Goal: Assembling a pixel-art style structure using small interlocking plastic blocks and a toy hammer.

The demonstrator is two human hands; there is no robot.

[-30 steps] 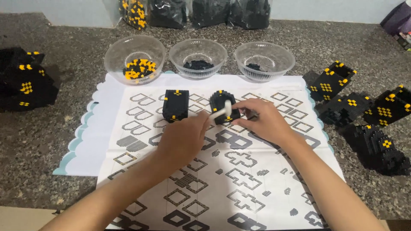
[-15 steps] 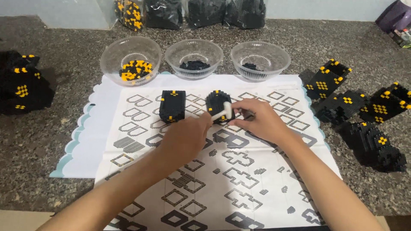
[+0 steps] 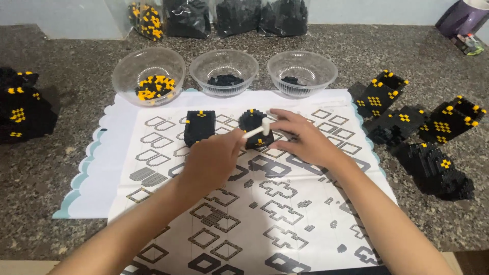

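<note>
The left hand point(image 3: 211, 160) is clenched around the handle of a small white hammer point(image 3: 256, 131), whose head rests on top of a small black brick block point(image 3: 254, 127). The right hand point(image 3: 300, 140) steadies that block from the right, its fingers point(image 3: 277, 113) pressed against the side and back. The block stands on a printed instruction sheet point(image 3: 285, 224) near its top edge, just beside a second black block point(image 3: 198, 127) with a yellow stud on top. Three clear bowls point(image 3: 148, 76) of loose pieces stand behind, and finished black and yellow pieces point(image 3: 428, 132) lie on the stone surface point(image 3: 66, 168) to the right.

The risk, as I judge it: the hammer head sits close to the right fingertips, so an off-centre tap could pinch them or tip the block. Too hard a tap could also split the bricks apart and scatter small pieces over the sheet.
</note>
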